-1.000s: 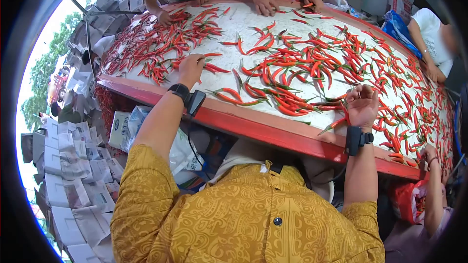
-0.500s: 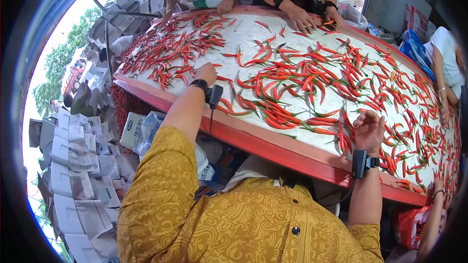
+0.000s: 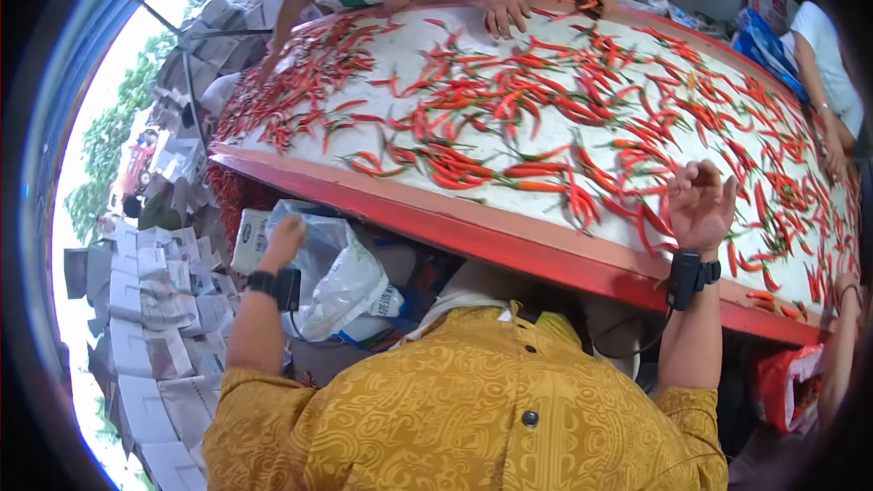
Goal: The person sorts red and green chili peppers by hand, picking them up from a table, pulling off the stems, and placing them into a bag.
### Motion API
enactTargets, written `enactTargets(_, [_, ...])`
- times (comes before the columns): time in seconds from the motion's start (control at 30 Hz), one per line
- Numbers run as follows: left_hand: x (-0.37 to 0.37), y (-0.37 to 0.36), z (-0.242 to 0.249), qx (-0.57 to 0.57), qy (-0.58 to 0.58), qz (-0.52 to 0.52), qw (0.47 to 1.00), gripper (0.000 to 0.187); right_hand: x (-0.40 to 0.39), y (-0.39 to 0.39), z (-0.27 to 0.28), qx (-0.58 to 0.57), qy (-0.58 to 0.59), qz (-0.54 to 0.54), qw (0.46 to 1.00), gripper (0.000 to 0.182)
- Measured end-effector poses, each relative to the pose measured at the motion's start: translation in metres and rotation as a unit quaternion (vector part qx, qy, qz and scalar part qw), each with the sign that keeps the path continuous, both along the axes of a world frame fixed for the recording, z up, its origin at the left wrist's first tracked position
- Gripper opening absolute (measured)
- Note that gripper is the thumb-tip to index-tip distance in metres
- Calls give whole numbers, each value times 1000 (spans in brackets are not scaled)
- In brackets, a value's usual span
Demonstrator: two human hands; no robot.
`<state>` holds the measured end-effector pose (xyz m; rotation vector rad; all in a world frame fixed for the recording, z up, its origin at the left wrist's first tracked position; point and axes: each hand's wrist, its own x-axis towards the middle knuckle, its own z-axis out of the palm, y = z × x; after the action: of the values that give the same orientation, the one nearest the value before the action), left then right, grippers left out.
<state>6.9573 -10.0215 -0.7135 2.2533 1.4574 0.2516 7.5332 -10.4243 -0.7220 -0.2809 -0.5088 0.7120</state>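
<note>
Red chili peppers (image 3: 455, 168) with green stems lie spread over the white top of a table (image 3: 427, 209) with a red rim. My left hand (image 3: 287, 236) is off the table, at the mouth of a clear plastic bag (image 3: 341, 277) below the rim. Its fingers look closed; whatever they hold is hidden. Over the near right part of the table is my right hand (image 3: 700, 205), palm turned up. Its fingers are loosely curled and apart, with nothing visible in them, and chilies lie around it.
Across the table a co-worker's hand (image 3: 505, 11) is over the chilies, with another person beside them. More hands work along the right side. Newspaper-lined white boxes (image 3: 155, 309) are stacked at the left. A red bag (image 3: 787, 386) hangs at the lower right.
My left hand has moved from the chilies on the table down and left to the plastic bag. My right hand stays near the table's edge, curled much as before. The view has shifted slightly.
</note>
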Motion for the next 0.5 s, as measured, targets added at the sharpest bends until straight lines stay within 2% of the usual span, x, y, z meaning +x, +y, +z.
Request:
enactTargets(0.03, [-46, 7, -36, 30, 146, -93, 984, 19, 5, -8, 5, 23, -3, 4, 1000, 46])
enactTargets(0.07, [-69, 5, -61, 66, 285, -187, 938, 19, 12, -16, 8, 42, -12, 10, 999, 44])
enactTargets(0.1, [-64, -10, -68, 64, 283, -197, 937, 19, 17, -22, 13, 46, -15, 5, 999, 44])
enactTargets(0.17, [-42, -44, -54, 214, 176, -104, 955, 16, 25, -35, 20, 37, -14, -10, 999, 45])
enactTargets(0.2, [-16, -52, -40, 213, 174, -113, 955, 16, 34, -41, 17, 49, -11, 1, 999, 46])
enactTargets(0.27, [59, -64, -2, 264, 109, -33, 958, 14, 50, -51, 8, 58, 23, 17, 998, 47])
enactTargets(0.33, [143, -94, 39, 261, 21, -72, 962, 14, 68, -59, -8, 74, 53, 34, 995, 50])
enactTargets(0.43, [253, -135, 45, 150, -149, -214, 954, 17, 88, -71, -25, 57, 87, 3, 995, 53])
enactTargets(0.47, [291, -168, 56, 83, -178, -291, 936, 20, 91, -75, -27, 58, 89, 1, 994, 53])
enactTargets(0.5, [321, -185, 50, 35, -137, -323, 936, 20, 95, -79, -28, 58, 71, 14, 996, 53])
